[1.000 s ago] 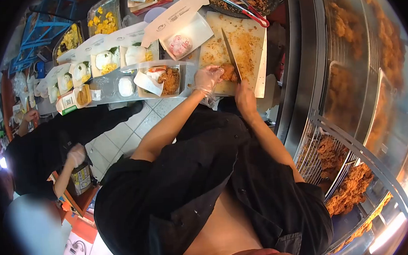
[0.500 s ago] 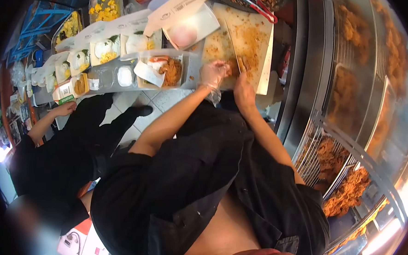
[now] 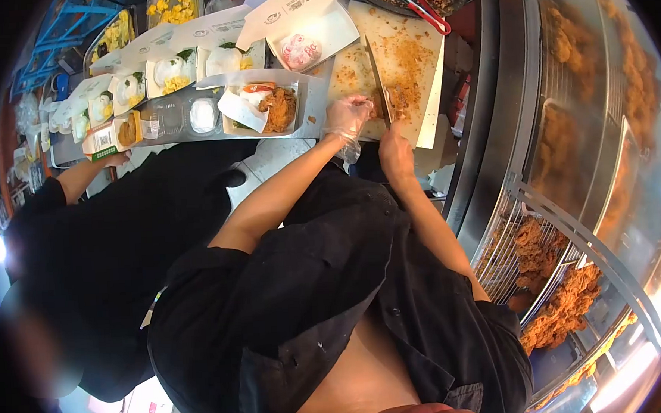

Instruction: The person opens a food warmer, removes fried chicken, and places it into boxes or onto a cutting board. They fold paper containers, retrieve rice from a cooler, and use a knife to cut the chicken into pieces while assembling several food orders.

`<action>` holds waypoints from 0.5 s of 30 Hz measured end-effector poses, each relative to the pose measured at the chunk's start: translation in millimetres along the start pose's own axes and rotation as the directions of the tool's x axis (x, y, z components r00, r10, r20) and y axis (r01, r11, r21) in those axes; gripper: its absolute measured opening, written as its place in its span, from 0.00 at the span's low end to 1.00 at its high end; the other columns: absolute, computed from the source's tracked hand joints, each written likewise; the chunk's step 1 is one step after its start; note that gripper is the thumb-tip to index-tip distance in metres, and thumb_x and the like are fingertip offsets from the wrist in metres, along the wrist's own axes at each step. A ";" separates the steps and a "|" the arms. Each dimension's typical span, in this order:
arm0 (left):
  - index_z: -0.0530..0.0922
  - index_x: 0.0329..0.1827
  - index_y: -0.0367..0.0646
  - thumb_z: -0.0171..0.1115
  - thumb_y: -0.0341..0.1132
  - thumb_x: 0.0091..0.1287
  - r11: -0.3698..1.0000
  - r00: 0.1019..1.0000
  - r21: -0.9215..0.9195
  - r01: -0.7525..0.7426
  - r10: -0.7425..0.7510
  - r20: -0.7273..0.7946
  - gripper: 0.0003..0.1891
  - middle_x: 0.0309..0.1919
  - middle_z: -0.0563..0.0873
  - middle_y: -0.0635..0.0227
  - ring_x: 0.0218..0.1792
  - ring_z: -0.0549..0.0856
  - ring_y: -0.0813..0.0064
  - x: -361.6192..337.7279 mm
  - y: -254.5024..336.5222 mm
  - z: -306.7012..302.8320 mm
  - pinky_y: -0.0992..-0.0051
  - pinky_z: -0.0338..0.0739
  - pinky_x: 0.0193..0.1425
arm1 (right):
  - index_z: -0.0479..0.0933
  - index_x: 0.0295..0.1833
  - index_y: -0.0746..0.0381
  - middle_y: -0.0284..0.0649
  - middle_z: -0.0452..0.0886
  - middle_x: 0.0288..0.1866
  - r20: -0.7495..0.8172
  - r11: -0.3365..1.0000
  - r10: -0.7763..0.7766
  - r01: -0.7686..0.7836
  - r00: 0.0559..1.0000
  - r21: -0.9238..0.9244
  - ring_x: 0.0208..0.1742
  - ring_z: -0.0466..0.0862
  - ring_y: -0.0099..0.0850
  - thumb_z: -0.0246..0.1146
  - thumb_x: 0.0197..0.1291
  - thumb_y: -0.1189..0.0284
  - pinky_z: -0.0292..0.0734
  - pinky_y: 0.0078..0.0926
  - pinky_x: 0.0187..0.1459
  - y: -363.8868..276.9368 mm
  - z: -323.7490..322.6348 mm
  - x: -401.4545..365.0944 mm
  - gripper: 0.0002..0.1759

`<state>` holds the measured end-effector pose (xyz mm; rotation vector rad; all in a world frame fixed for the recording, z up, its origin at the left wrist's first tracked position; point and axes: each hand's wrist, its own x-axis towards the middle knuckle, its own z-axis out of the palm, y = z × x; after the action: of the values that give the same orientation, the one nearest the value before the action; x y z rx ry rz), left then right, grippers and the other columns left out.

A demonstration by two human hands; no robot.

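Note:
My left hand (image 3: 348, 116), in a clear plastic glove, presses on a piece of fried chicken (image 3: 375, 105) at the near edge of a crumb-covered white cutting board (image 3: 416, 60). My right hand (image 3: 395, 154), bare, grips the handle of a long knife (image 3: 377, 77). The blade stands on edge right beside the chicken, just right of my gloved fingers.
Left of the board, a metal tray (image 3: 306, 107) holds an open meal box with fried chicken (image 3: 277, 108), and more open boxes of rice stand behind it. Red-handled tongs (image 3: 421, 11) lie on a dark pan. A co-worker in black (image 3: 108, 233) reaches to the counter. Fried chicken sits on racks in a warmer (image 3: 561, 194) at right.
The co-worker in black has moved in closer on the left and now reaches to the counter. My hands stay at the chicken, with the knife working beside the gloved fingers.

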<state>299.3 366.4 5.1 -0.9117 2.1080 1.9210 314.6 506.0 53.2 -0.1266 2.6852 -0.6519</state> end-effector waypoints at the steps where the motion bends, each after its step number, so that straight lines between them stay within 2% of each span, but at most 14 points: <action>1: 0.84 0.42 0.33 0.69 0.38 0.61 0.998 0.999 0.031 -0.048 0.048 -0.001 0.15 0.26 0.88 0.66 0.27 0.86 0.78 3.1 -10.0 1.2 0.76 0.79 0.35 | 0.63 0.48 0.65 0.70 0.78 0.29 0.027 0.999 0.005 -0.006 1.000 0.035 0.36 0.79 0.69 0.50 0.71 0.66 0.72 0.65 0.39 8.7 12.9 9.2 0.12; 2: 0.84 0.42 0.33 0.69 0.38 0.61 0.998 0.999 0.036 -0.043 0.043 0.005 0.15 0.26 0.88 0.66 0.27 0.86 0.78 6.6 -27.8 5.1 0.76 0.79 0.35 | 0.63 0.48 0.65 0.70 0.78 0.29 0.030 0.999 0.013 -0.014 0.999 0.038 0.36 0.79 0.69 0.50 0.71 0.66 0.72 0.65 0.39 17.4 21.3 18.8 0.12; 4: 0.84 0.40 0.34 0.70 0.36 0.60 0.982 0.998 -0.176 -0.067 0.062 -0.031 0.13 0.27 0.89 0.64 0.26 0.85 0.79 20.9 -54.5 10.1 0.78 0.79 0.34 | 0.64 0.48 0.65 0.69 0.78 0.30 -0.001 0.995 -0.048 0.048 0.999 0.088 0.36 0.79 0.69 0.51 0.71 0.67 0.72 0.64 0.39 29.3 26.7 38.3 0.12; 6: 0.84 0.40 0.34 0.71 0.35 0.59 0.988 0.996 -0.129 -0.081 0.077 -0.037 0.12 0.27 0.89 0.64 0.26 0.85 0.79 7.6 -27.6 1.5 0.78 0.79 0.34 | 0.64 0.47 0.66 0.69 0.78 0.29 0.014 0.997 -0.040 0.039 0.999 0.063 0.36 0.79 0.69 0.50 0.71 0.67 0.72 0.63 0.39 20.1 3.7 38.9 0.12; 8: 0.84 0.39 0.34 0.71 0.35 0.59 0.994 0.997 -0.080 -0.067 0.064 -0.048 0.12 0.28 0.89 0.63 0.27 0.86 0.79 -1.4 -14.9 -4.5 0.78 0.79 0.33 | 0.64 0.52 0.63 0.68 0.80 0.36 0.133 0.998 0.028 -0.036 0.991 0.055 0.40 0.81 0.67 0.49 0.71 0.65 0.74 0.61 0.45 3.7 -23.3 22.8 0.13; 9: 0.84 0.38 0.35 0.72 0.35 0.59 0.997 0.998 -0.054 -0.050 0.047 -0.047 0.12 0.28 0.89 0.63 0.27 0.86 0.79 -3.1 -13.7 -3.4 0.78 0.80 0.33 | 0.64 0.52 0.64 0.67 0.81 0.36 0.143 0.998 0.046 -0.052 0.989 0.042 0.40 0.81 0.66 0.49 0.70 0.66 0.74 0.61 0.45 -3.7 -27.6 11.2 0.13; 11: 0.85 0.38 0.35 0.72 0.34 0.58 0.999 0.998 -0.027 -0.041 0.039 -0.043 0.11 0.28 0.89 0.63 0.27 0.86 0.79 2.7 -14.2 -2.0 0.78 0.80 0.33 | 0.64 0.50 0.65 0.68 0.80 0.33 0.095 0.998 0.041 -0.045 0.995 0.042 0.38 0.80 0.67 0.50 0.71 0.66 0.74 0.62 0.42 9.2 8.9 6.1 0.13; 13: 0.85 0.37 0.35 0.73 0.35 0.57 0.973 0.999 -0.232 0.020 -0.013 0.034 0.12 0.27 0.88 0.62 0.26 0.86 0.77 2.9 -24.4 1.4 0.76 0.80 0.32 | 0.64 0.47 0.66 0.69 0.78 0.29 0.051 0.997 0.078 -0.078 0.996 -0.004 0.36 0.80 0.67 0.51 0.71 0.66 0.74 0.63 0.38 20.9 43.8 10.6 0.13; 14: 0.85 0.37 0.35 0.73 0.35 0.57 0.973 0.999 -0.232 0.017 -0.010 0.032 0.12 0.27 0.88 0.62 0.26 0.86 0.77 7.5 -21.5 2.2 0.76 0.80 0.32 | 0.64 0.47 0.66 0.69 0.78 0.29 0.049 0.997 0.075 -0.075 0.996 -0.004 0.36 0.80 0.67 0.51 0.71 0.66 0.74 0.63 0.38 16.5 44.3 28.2 0.13; 15: 0.84 0.34 0.34 0.73 0.35 0.57 0.991 0.995 -0.093 -0.095 0.094 -0.021 0.12 0.26 0.88 0.60 0.26 0.86 0.75 4.9 -19.1 1.1 0.75 0.80 0.33 | 0.64 0.48 0.66 0.69 0.78 0.30 0.014 1.000 0.011 -0.012 1.000 0.029 0.36 0.80 0.66 0.51 0.71 0.66 0.74 0.63 0.39 11.4 43.0 36.5 0.13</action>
<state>305.0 365.9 -13.8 -0.8619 2.1223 2.0817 296.9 491.6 0.4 -0.1075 2.6605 -0.6838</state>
